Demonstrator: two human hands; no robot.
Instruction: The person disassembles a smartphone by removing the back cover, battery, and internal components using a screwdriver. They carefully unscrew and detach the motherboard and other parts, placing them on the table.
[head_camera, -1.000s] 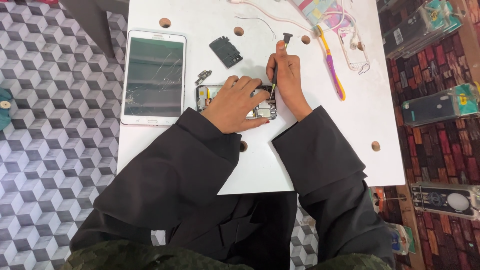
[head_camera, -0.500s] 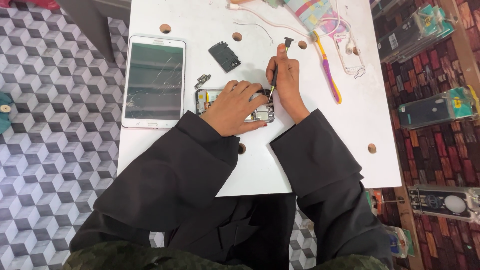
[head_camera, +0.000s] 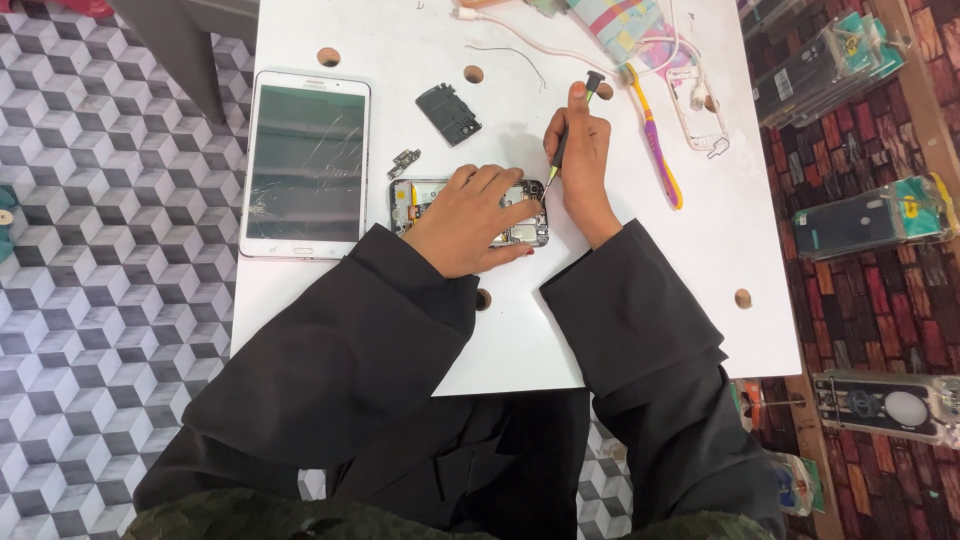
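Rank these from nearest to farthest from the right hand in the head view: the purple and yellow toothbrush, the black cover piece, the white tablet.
Measured from the right hand:
1. Purple and yellow toothbrush, just beside the hand on its outer side.
2. Black cover piece, up and across on the left-hand side.
3. White tablet, at the table's far left edge.

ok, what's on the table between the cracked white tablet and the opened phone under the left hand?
Head view: one small loose metal part lies between the tablet and the opened phone, up near the phone's top corner. Otherwise bare white table.
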